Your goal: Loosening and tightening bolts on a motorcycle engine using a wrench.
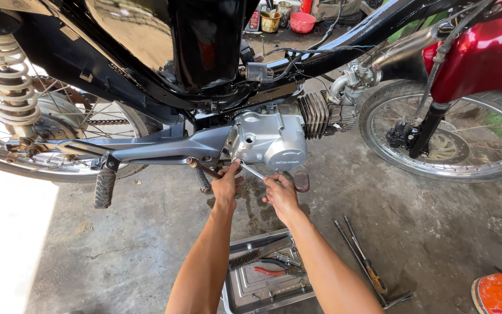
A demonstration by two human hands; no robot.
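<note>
A motorcycle stands across the view with its silver engine case (269, 139) in the middle. My left hand (226, 185) reaches up to the bottom edge of the engine case, fingertips at the head of a silver wrench (255, 171). My right hand (281, 195) grips the handle of that wrench just below the case. A foot peg (301, 181) sits right beside my right hand.
A metal tray (245, 289) with a wire brush, red-handled pliers and small tools lies on the concrete under my arms. A screwdriver and long rods (362, 261) lie to the right. Front wheel (451, 136) right, rear wheel and spring (7, 81) left, orange object (495, 293) bottom right.
</note>
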